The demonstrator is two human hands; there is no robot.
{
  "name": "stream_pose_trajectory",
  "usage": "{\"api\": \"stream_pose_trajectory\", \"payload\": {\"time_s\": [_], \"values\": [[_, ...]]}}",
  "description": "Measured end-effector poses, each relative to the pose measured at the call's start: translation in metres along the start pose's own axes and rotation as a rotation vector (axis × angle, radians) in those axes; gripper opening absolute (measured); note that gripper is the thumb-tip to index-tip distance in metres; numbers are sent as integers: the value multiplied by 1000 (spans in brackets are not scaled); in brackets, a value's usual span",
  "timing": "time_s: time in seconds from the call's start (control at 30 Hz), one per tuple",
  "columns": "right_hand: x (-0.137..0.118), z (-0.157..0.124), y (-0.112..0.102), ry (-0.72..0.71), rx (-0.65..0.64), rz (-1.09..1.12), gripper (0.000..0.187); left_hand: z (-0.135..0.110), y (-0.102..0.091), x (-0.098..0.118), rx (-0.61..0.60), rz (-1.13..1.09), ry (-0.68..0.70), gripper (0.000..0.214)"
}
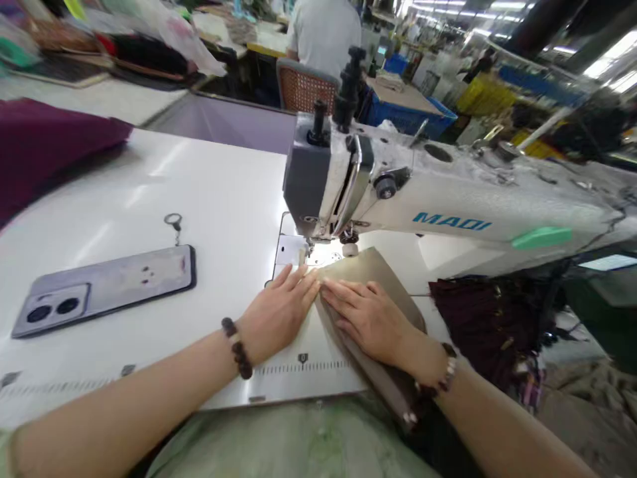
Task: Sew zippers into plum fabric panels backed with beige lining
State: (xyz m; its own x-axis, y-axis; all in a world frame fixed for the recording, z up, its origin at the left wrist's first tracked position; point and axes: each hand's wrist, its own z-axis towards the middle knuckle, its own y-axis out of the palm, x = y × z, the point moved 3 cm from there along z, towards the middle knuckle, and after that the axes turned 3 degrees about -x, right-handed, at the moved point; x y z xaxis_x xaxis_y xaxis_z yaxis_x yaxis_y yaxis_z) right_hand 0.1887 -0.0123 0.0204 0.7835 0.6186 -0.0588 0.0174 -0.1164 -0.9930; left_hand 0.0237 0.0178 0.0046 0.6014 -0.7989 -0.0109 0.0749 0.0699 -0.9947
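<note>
Here the left hand (pixel 281 312) and the right hand (pixel 371 318) both lie flat and open, fingers stretched forward, gripping nothing. Their fingertips nearly meet just in front of the needle area. The right hand presses down on a tan fabric piece (pixel 379 269), which runs from under the machine head back past the right wrist and over the table's near edge. The left hand rests mostly on the white table (pixel 223 192), with its fingertips at the fabric's left edge. Each wrist wears a bead bracelet (pixel 237 348).

Just beyond the fingertips stands the head of the sewing machine (pixel 448 206), lit brightly at the needle, its arm reaching away to the right of the right hand. A printed ruler scale (pixel 298 366) runs along the table below the hands. Well to the left of the left hand lies a phone (pixel 104 289), camera side up, with a key ring (pixel 173 221) just beyond it. Right of the right hand sits a dark fabric heap (pixel 488 318). Far beyond the left hand lies a maroon cloth (pixel 50 146), and past the machine a person in a grey shirt (pixel 323 30) sits facing away.
</note>
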Motion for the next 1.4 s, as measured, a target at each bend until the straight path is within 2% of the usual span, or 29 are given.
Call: {"api": "stream_pose_trajectory", "payload": {"time_s": [0.13, 0.27, 0.57, 0.83, 1.07, 1.23, 1.4], "values": [[-7, 10, 7, 93, 73, 17, 46, 7, -2, -4, -7, -10, 27, 37], [-9, 12, 10, 125, 123, 40, 45, 9, 1, -7, 33, -21, 57, 34], [-2, 15, 14, 81, 165, 54, 42, 11, 0, 0, 122, 105, 34, 33], [-4, 13, 15, 29, 165, 26, 43, 10, -4, 6, 90, 165, -18, 35], [-9, 39, 16, 173, 187, 31, 39, 14, -6, -14, 4, 134, -99, 31], [-9, 53, 16, 251, 206, 58, 38, 19, -4, -28, 55, 127, -132, 25], [-7, 56, 17, 262, 212, 62, 40, 22, 1, -33, 83, 88, -85, 27]]}}
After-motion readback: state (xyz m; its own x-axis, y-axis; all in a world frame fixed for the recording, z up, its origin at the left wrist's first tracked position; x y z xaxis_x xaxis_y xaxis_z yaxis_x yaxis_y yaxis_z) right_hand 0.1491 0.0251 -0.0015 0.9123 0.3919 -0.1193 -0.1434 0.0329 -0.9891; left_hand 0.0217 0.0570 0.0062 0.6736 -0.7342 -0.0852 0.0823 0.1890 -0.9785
